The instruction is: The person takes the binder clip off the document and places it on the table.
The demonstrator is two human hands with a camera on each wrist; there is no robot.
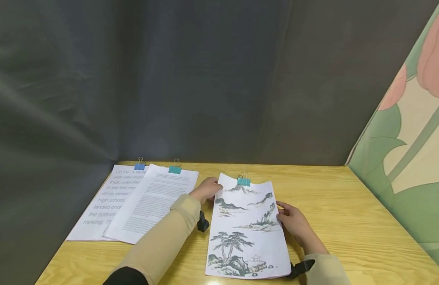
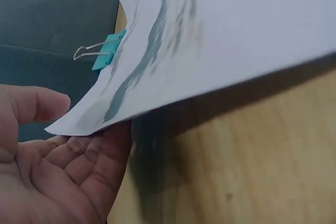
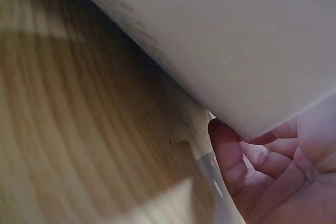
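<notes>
A clipped stack of papers (image 1: 251, 213) stands a little raised off the table, its top sheet printed with an ink landscape of pines and mountains. A teal binder clip (image 1: 244, 182) sits on its top edge. At the upper left corner, my left hand (image 1: 207, 189) grips the stack. The left wrist view shows fingers (image 2: 94, 156) under the corner and the thumb above it. My right hand (image 1: 294, 222) holds the right edge. In the right wrist view, the sheets (image 3: 226, 51) partly hide its fingers (image 3: 228, 150).
To the left, a text-printed stack (image 1: 159, 198) with a teal clip overlaps another stack (image 1: 102, 206) in larger print with a blue clip. The wooden table (image 1: 347, 213) ends at a dark curtain (image 1: 219, 87) behind. A flower-patterned panel (image 1: 419, 158) borders the right side.
</notes>
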